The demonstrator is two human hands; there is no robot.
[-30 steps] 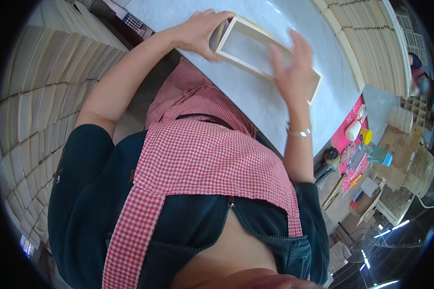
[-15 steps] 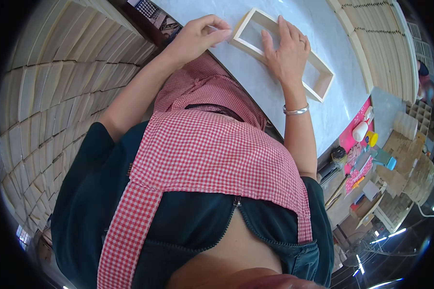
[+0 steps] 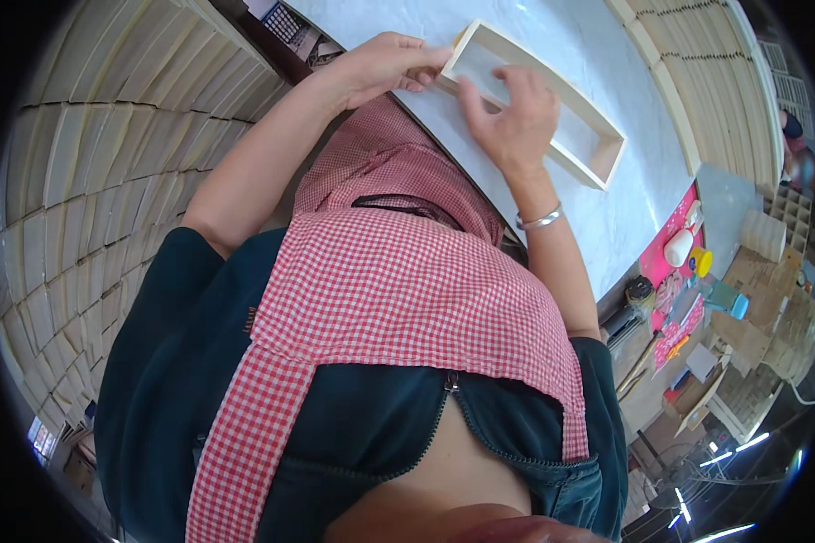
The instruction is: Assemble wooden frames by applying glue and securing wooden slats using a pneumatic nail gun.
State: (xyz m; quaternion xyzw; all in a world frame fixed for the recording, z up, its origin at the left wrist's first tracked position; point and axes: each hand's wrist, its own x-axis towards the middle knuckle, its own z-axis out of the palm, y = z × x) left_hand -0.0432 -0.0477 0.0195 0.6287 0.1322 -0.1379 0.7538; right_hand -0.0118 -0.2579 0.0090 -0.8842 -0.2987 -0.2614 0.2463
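Observation:
A long, narrow rectangular frame of pale wood (image 3: 566,80) lies slantwise on a white marbled tabletop (image 3: 638,195). My left hand (image 3: 391,68) is at its near left end, fingers curled and thumb against the end piece; what the fingertips do behind the thumb is partly hidden. Over the long side closest to me hovers my right hand (image 3: 519,122), fingers spread and bent, with nothing seen in it. It hides part of that side. A silver bangle (image 3: 541,218) circles the right wrist.
Tall stacks of pale wooden pieces (image 3: 109,181) rise at my left. More stacked wood (image 3: 715,68) lines the table's far right side. A white bottle (image 3: 679,246), a yellow-lidded container (image 3: 700,262) and a blue-capped jar (image 3: 732,301) stand at the right.
My left hand has moved right onto the end of the frame. My right hand has drawn back leftward and toward me, lifting off the frame, which has barely shifted.

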